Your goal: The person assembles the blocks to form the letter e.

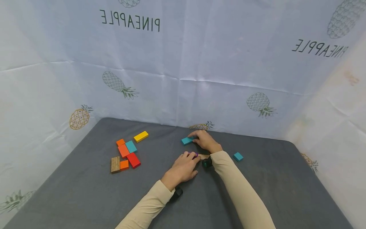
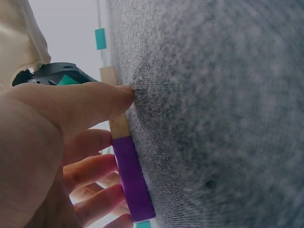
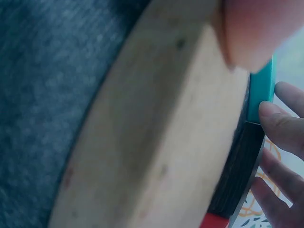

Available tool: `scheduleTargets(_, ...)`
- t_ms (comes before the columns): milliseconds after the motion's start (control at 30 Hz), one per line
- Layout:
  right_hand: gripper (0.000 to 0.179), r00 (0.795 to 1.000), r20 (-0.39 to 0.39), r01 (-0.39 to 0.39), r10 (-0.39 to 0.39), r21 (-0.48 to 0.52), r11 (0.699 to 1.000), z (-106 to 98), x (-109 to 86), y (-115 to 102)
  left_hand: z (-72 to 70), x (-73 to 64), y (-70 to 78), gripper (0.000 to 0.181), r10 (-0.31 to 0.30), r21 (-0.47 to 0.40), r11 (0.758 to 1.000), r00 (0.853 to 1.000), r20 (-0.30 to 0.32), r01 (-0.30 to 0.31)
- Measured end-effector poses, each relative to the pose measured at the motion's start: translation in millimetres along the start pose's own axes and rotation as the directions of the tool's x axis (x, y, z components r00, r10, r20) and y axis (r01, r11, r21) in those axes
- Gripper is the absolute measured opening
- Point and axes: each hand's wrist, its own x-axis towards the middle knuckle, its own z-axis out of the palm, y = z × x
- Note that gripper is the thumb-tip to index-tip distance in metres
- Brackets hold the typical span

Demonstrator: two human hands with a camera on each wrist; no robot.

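Note:
My left hand (image 1: 183, 167) rests with its fingertips along a purple block (image 2: 134, 178). That block lies end to end with a pale wooden block (image 1: 203, 156); the left thumb reaches over the wood in the left wrist view. Farther back, my right hand (image 1: 206, 141) holds a teal block (image 1: 187, 141) between thumb and index finger. In the right wrist view a dark block (image 3: 237, 171) stands against that teal block, with other right fingers by it, and a red block (image 3: 214, 221) follows. The right hand hides both from the head view.
Left on the grey table (image 1: 85, 197) lies a group of orange, red, teal and brown blocks, with a yellow block (image 1: 141, 136) behind it. Another teal block (image 1: 238, 156) lies right of my right wrist. A printed curtain (image 1: 177, 79) rises behind the table.

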Motion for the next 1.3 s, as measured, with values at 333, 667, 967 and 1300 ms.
scheduleTargets(333, 0.031, 1.000, -0.024, 0.018, -0.017, 0.027, 0.999, -3, -2.9, 5, 1.2, 0.9, 1.0, 0.053, -0.001, 0.013, 1.000, 1.000, -0.011, 0.001)
scheduleTargets(667, 0.031, 0.993, -0.031, -0.114, 0.116, 0.068, 0.991, -25, -19.7, 18, 2.0, 0.4, 0.8, 0.053, -0.010, -0.022, 1.000, 1.000, -0.013, 0.010)
scheduleTargets(967, 0.045, 0.970, 0.054, -0.237, 0.236, 0.021, 0.971, -27, -35.0, 30, 3.9, 1.6, -0.3, 0.054, -0.014, -0.012, 1.000, 1.000, -0.004, 0.013)
scheduleTargets(1300, 0.049, 0.959, 0.053, -0.279, 0.278, 0.014, 0.960, -23, -41.2, 29, 2.4, 0.5, 1.0, 0.054, -0.006, -0.007, 1.000, 1.000, -0.008, 0.006)
